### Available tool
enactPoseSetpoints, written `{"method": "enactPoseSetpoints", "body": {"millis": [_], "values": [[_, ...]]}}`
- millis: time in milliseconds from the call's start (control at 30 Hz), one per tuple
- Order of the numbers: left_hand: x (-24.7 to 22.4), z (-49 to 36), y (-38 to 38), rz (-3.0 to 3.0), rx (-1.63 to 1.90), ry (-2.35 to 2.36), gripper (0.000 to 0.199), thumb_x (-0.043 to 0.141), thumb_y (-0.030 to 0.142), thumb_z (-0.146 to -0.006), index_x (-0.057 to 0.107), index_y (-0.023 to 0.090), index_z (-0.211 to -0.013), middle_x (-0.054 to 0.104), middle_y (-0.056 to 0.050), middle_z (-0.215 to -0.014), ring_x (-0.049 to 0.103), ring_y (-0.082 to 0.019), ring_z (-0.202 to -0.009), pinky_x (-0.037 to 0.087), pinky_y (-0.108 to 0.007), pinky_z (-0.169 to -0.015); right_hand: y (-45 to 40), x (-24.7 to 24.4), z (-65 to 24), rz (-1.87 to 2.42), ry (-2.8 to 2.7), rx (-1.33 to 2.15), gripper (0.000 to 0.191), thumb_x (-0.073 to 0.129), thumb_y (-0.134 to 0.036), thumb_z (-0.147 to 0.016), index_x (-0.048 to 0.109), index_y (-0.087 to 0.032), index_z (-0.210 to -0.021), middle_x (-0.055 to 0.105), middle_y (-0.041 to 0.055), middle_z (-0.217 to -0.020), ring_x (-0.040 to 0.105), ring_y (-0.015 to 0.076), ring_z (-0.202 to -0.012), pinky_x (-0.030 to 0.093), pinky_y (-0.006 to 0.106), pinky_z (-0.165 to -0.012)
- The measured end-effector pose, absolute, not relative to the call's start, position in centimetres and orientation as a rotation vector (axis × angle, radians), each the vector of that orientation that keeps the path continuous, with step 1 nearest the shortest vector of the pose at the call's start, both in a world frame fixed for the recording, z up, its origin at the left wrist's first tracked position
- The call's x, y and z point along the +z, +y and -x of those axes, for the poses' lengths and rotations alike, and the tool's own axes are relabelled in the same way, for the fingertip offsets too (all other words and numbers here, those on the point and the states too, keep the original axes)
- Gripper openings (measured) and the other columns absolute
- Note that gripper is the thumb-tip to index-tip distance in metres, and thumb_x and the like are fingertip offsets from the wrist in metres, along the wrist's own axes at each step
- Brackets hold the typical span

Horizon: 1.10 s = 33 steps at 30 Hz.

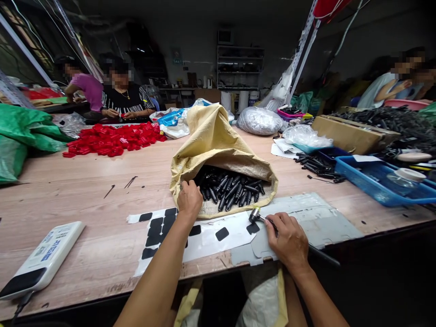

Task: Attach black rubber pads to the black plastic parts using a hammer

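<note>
A yellowish woven sack (218, 136) lies with its mouth towards me, and many black pen-like tubes (231, 190) fill the opening. My left hand (190, 200) is at the left side of that mouth, fingers curled in; what they hold is hidden. My right hand (289, 238) is closed around a small hammer (255, 215) with a metal head and yellowish tip; its dark handle sticks out behind the hand. Below the hammer head is a white sheet (206, 243) bearing black rounded squares (222, 234). A grey board (306, 218) lies under the right part.
A white device (44, 256) with a cable sits at the left edge. Red parts (114, 138) are heaped farther back, beside a green sack (27, 136). On the right are a blue tray (384, 181), a cardboard box (354, 131) and black parts. Several people sit beyond.
</note>
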<state>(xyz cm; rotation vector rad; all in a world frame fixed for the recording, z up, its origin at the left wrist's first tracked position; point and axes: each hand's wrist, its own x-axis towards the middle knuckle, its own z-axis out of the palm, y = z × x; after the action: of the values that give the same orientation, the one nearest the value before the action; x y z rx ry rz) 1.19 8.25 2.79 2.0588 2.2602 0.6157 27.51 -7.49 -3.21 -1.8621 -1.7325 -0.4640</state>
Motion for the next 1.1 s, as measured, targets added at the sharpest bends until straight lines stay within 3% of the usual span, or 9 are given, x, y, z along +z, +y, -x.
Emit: {"method": "enactPoseSetpoints", "body": {"millis": [167, 300, 467, 567, 700, 867, 1100], "values": [[2.7, -0.4, 8.8, -2.023, 0.662, 2.243, 0.023, 0.056, 0.025, -0.093, 0.062, 0.012, -0.112, 0.063, -0.019, -0.111, 0.066, -0.032, -0.1, 0.051, -0.04, -0.084, -7.5, -3.0, -27.4, 1.889, -1.724, -0.448, 0.017, 0.052, -0.032, -0.098, 0.067, -0.024, -0.101, 0.065, 0.0059, -0.098, 0.053, 0.0231, -0.09, 0.038, 0.035, -0.079], [3.1, 0.9, 6.8, -2.076, 0.739, 2.142, 0.02, 0.055, 0.026, -0.094, 0.066, 0.016, -0.109, 0.067, -0.012, -0.106, 0.065, -0.028, -0.102, 0.05, -0.036, -0.087, -7.6, -3.0, -27.3, 1.905, -1.729, -0.438, 0.017, 0.053, -0.032, -0.098, 0.067, -0.024, -0.101, 0.065, 0.0057, -0.097, 0.053, 0.0228, -0.09, 0.037, 0.035, -0.077], [1.9, 1.1, 1.0, -2.115, 0.857, 1.484, 0.026, 0.064, 0.031, -0.088, 0.068, 0.024, -0.113, 0.07, -0.003, -0.097, 0.063, -0.019, -0.08, 0.049, -0.031, -0.072, -7.6, -3.0, -27.4, 1.904, -1.727, -0.432, 0.016, 0.055, -0.032, -0.096, 0.068, -0.024, -0.1, 0.065, 0.0057, -0.097, 0.052, 0.0225, -0.089, 0.036, 0.034, -0.077], [0.4, 0.5, -1.6, -2.054, 0.759, 1.243, 0.027, 0.068, 0.026, -0.084, 0.069, 0.024, -0.111, 0.07, -0.002, -0.096, 0.062, -0.019, -0.083, 0.048, -0.03, -0.076, -7.7, -3.0, -27.4, 1.892, -1.732, -0.408, 0.015, 0.057, -0.032, -0.094, 0.067, -0.024, -0.101, 0.065, 0.0052, -0.1, 0.052, 0.0227, -0.091, 0.037, 0.034, -0.079], [-0.7, 0.0, -2.6, -2.054, 0.782, 1.198, 0.019, 0.07, 0.021, -0.081, 0.07, 0.022, -0.1, 0.066, -0.002, -0.095, 0.061, -0.02, -0.092, 0.046, -0.032, -0.083, -7.7, -2.9, -27.5, 1.895, -1.735, -0.396, 0.012, 0.059, -0.032, -0.094, 0.066, -0.023, -0.097, 0.066, 0.0046, -0.097, 0.054, 0.0228, -0.091, 0.037, 0.033, -0.08], [-0.8, 0.0, -2.4, -2.06, 0.817, 1.205, 0.011, 0.071, 0.019, -0.077, 0.067, 0.02, -0.087, 0.064, -0.002, -0.088, 0.059, -0.02, -0.087, 0.044, -0.031, -0.077, -7.8, -2.4, -27.5, 1.917, -1.765, -0.369, 0.011, 0.058, -0.031, -0.094, 0.062, -0.022, -0.09, 0.067, 0.0054, -0.092, 0.057, 0.0242, -0.089, 0.037, 0.034, -0.076], [-1.1, 0.1, -2.5, -2.037, 0.837, 1.198, 0.014, 0.07, 0.015, -0.072, 0.066, 0.02, -0.084, 0.064, 0.0, -0.084, 0.057, -0.018, -0.082, 0.042, -0.029, -0.074, -9.7, -0.4, -23.5, 1.747, -1.637, 0.071, 0.017, 0.052, -0.037, -0.098, 0.06, -0.025, -0.106, 0.072, 0.0025, -0.096, 0.068, 0.0193, -0.083, 0.045, 0.029, -0.07]]}}
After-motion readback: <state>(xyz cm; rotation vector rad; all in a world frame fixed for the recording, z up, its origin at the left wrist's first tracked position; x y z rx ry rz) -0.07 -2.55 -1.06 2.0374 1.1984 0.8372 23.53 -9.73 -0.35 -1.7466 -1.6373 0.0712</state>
